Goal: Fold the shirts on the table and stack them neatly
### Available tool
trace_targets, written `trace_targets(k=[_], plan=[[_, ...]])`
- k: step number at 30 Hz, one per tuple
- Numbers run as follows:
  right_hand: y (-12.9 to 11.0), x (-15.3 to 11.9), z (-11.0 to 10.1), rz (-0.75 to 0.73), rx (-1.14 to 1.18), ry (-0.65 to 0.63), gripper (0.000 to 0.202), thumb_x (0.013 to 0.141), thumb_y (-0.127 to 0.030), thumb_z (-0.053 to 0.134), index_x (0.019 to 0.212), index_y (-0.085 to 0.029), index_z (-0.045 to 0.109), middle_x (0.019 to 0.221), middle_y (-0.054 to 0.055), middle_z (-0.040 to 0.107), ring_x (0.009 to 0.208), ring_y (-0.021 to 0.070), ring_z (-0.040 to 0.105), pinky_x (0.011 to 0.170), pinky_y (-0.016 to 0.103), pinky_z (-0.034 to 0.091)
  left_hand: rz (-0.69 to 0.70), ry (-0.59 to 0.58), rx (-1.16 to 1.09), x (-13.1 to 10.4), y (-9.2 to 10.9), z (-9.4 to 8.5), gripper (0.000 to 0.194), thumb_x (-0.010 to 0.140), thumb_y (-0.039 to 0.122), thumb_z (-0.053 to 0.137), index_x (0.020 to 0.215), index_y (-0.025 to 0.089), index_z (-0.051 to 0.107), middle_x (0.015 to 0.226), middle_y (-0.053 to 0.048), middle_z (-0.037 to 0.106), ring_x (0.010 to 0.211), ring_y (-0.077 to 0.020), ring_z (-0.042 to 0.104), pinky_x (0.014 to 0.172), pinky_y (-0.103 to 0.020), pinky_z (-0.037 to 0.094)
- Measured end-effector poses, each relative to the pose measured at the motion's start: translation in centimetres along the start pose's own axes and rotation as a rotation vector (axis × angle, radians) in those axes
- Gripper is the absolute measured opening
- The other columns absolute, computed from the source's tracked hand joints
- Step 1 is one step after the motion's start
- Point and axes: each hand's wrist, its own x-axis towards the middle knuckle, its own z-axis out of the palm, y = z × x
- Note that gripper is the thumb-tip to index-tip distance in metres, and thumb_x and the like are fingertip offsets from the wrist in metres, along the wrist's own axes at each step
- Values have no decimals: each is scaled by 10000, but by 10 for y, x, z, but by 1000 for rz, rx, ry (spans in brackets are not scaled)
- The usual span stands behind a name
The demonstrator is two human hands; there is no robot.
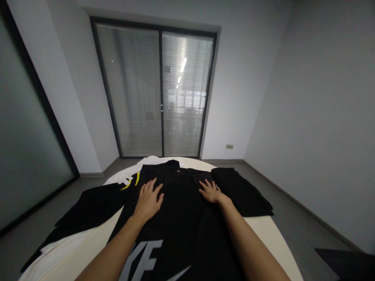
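Observation:
A black shirt (181, 218) with large grey lettering lies spread on a pale table (260, 226), its collar at the far side. My left hand (149, 200) rests on the upper left part of the shirt, fingers spread. On its upper right part lies my right hand (210, 191), fingers apart, close to a folded black garment (241, 193). Neither hand grips anything. The shirt is flat, with slight creases near the collar.
Black clothing (90, 205) with yellow marks near it and white clothing (63, 251) lie along the table's left side, some hanging over the edge. Beyond the table stands a glass partition with blinds (137, 93). A dark object (348, 263) is at the lower right.

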Motion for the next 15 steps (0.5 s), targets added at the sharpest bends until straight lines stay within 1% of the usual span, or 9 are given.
trace_targets(k=[2, 4, 6, 7, 9, 11, 13, 15], plan=[[0, -2, -4, 35, 6, 56, 528, 1001, -438, 337, 1512, -314, 387, 1640, 90, 218, 1472, 389, 252, 1089, 577, 330, 37, -50, -36, -1, 1, 1, 421, 943, 353, 494, 1314, 210, 631, 1461, -117, 514, 1344, -316, 444, 1154, -513, 309], [0, -5, -10, 84, 9, 125, 490, 995, -324, 333, 1454, -224, 471, 1564, 181, 341, 1377, 383, 426, 1020, 519, 417, 61, -85, -75, -2, 2, 0, 414, 959, 361, 479, 1310, 206, 634, 1412, -107, 561, 1302, -291, 487, 1135, -485, 344], [0, -10, -14, 136, 7, 188, 463, 966, -219, 354, 1391, -151, 523, 1437, 248, 465, 1253, 364, 556, 958, 469, 463, 80, -120, -110, -3, 4, -1, 415, 962, 377, 480, 1312, 214, 632, 1387, -94, 584, 1274, -272, 513, 1108, -459, 379], [0, -12, -16, 162, 7, 212, 451, 954, -189, 362, 1364, -128, 539, 1374, 266, 512, 1200, 356, 595, 933, 455, 475, 87, -137, -123, -3, 4, -1, 419, 959, 387, 489, 1317, 221, 628, 1386, -88, 587, 1270, -268, 518, 1100, -454, 386], [1, -15, -19, 206, 12, 246, 427, 944, -174, 379, 1325, -99, 556, 1272, 279, 577, 1130, 348, 639, 894, 442, 492, 100, -162, -136, -4, 5, -1, 438, 946, 404, 513, 1337, 234, 615, 1401, -83, 579, 1277, -269, 515, 1101, -454, 382], [4, -15, -20, 230, 26, 257, 409, 939, -191, 415, 1305, -93, 569, 1200, 273, 627, 1087, 344, 661, 865, 437, 504, 104, -173, -136, -4, 5, -1, 449, 943, 414, 517, 1347, 239, 609, 1413, -83, 571, 1290, -271, 505, 1113, -456, 365], [7, -13, -22, 223, 46, 258, 414, 922, -203, 466, 1311, -113, 576, 1173, 251, 659, 1084, 339, 666, 860, 427, 509, 99, -180, -134, -5, 4, 0, 446, 945, 416, 511, 1344, 243, 614, 1412, -82, 573, 1298, -270, 499, 1118, -452, 358], [11, -8, -22, 192, 72, 250, 438, 891, -173, 500, 1320, -156, 593, 1193, 210, 676, 1107, 318, 663, 876, 400, 508, 93, -185, -134, -5, 4, 1, 438, 943, 414, 511, 1332, 246, 624, 1405, -78, 580, 1302, -269, 496, 1121, -448, 354]])
